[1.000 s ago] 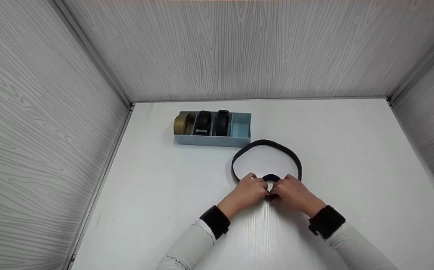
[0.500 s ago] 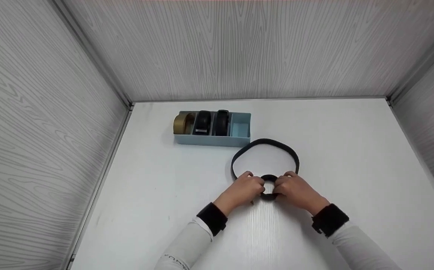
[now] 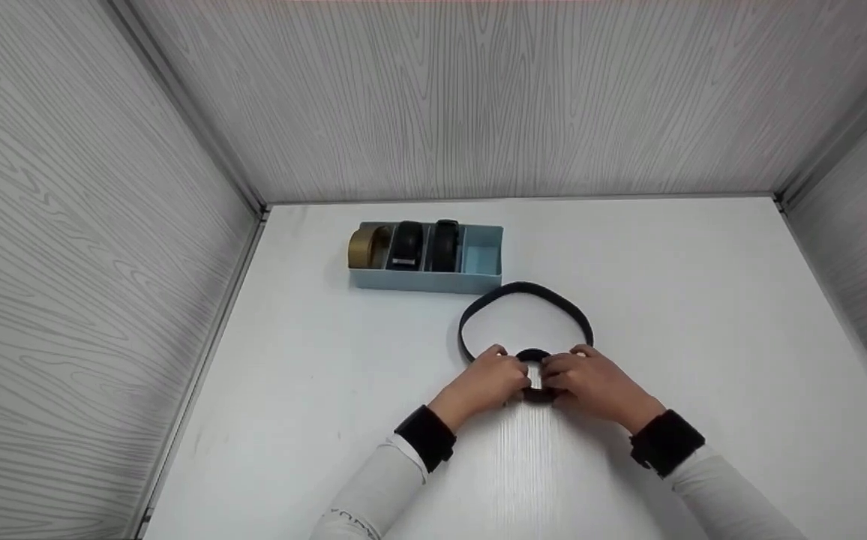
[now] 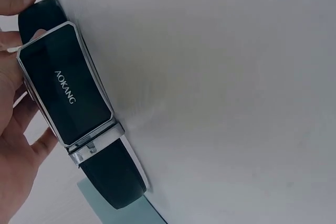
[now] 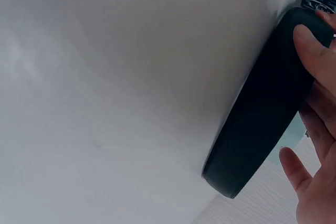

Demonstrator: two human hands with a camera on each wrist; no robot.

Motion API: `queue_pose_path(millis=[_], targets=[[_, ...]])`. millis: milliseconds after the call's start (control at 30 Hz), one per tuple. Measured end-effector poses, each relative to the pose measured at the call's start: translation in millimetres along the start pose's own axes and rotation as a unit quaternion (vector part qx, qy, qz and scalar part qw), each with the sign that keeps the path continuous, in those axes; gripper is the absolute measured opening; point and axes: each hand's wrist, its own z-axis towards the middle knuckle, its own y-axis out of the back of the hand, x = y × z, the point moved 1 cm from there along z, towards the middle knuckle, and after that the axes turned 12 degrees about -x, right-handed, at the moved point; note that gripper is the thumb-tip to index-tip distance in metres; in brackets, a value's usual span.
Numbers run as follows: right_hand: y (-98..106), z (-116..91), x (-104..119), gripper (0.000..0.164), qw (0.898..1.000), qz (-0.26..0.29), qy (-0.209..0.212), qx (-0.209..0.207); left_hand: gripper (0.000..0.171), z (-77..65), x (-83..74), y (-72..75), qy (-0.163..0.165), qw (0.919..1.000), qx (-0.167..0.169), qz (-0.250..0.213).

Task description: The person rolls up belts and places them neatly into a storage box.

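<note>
A black leather belt (image 3: 526, 287) stands on its edge on the white table. It bends into a wide loop at the back and a small coil (image 3: 532, 355) between both hands. My left hand (image 3: 484, 384) holds the coil from the left, beside the silver-framed buckle (image 4: 65, 85) marked AOKANG. From the right, my right hand (image 3: 595, 382) grips the coil; in the right wrist view its thumb (image 5: 310, 45) presses on the strap. In the head view the fingers hide the buckle.
Beyond the belt, near its wide loop, stands a light blue divided box (image 3: 426, 281). Its compartments hold a gold-brown rolled belt (image 3: 362, 247) and two black rolled belts, one at the middle (image 3: 445, 246). Grey wood-grain walls (image 3: 516, 97) border the table.
My hands have moved slightly apart, and the small coil between them shows a wider, rounder opening. The wide loop's right side has drawn in a little to the left.
</note>
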Motion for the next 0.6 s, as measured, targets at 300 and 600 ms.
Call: queue_pose_path(millis=[300,600], targets=[[-6.4,3.3,6.6,0.015,0.999,-0.033,-0.021,-0.026,0.011,0.1,-3.9,-2.8,0.002,0.9977,-0.027,0.061],[0.4,3.3,1.5,0.021,1.0,-0.007,-0.026,0.003,0.012,0.4,3.0,-3.3,-0.023,0.9991,-0.024,0.025]])
